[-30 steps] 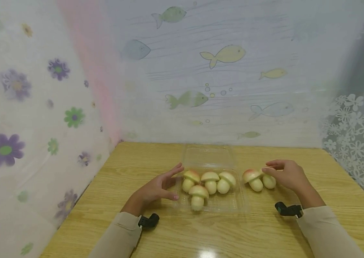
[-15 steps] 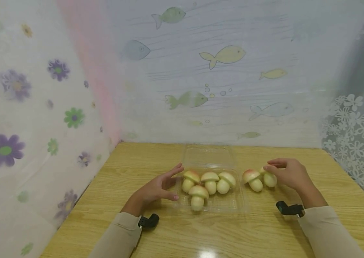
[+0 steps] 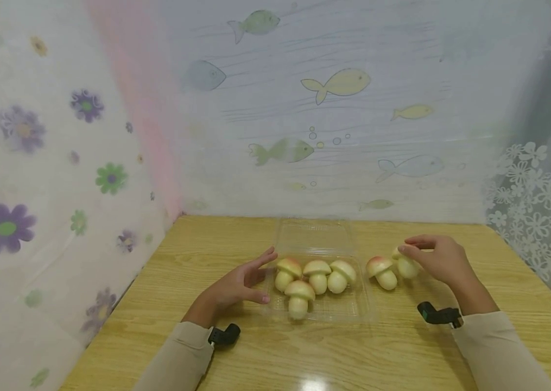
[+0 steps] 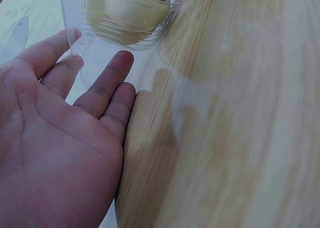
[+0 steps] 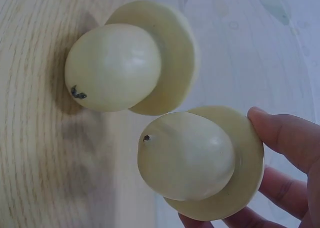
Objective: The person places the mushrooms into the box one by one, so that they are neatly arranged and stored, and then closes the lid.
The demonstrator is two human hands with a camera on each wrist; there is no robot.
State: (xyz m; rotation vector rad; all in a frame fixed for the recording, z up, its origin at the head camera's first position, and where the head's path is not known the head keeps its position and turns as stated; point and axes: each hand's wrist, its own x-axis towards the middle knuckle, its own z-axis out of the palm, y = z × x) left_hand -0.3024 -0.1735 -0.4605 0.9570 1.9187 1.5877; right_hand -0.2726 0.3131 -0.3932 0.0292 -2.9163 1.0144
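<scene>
Between thumb and fingers, my right hand (image 3: 443,260) pinches the cap of a pale yellow toy mushroom (image 3: 407,268), held just above the table. Its rounded stem (image 5: 186,155) faces the right wrist camera. A second mushroom (image 3: 386,280) with a reddish cap lies on the table to its left. Beside the left wall of a clear plastic box (image 3: 360,308), my left hand (image 3: 233,287) has its fingers extended. In the left wrist view some fingertips (image 4: 75,62) meet or nearly meet the box wall; exact contact is hard to tell. Several mushrooms (image 3: 299,300) sit inside the box.
The box's transparent lid (image 3: 315,236) lies folded back behind it. A wood-grain table (image 3: 304,353) spreads underneath. Cloth with fish prints (image 3: 334,125) hangs at the back, and flowered cloth (image 3: 84,179) stands at the left.
My right hand has risen slightly and shifted a little right, lifting the mushroom from beside the other one. My left hand and the box have stayed in place.
</scene>
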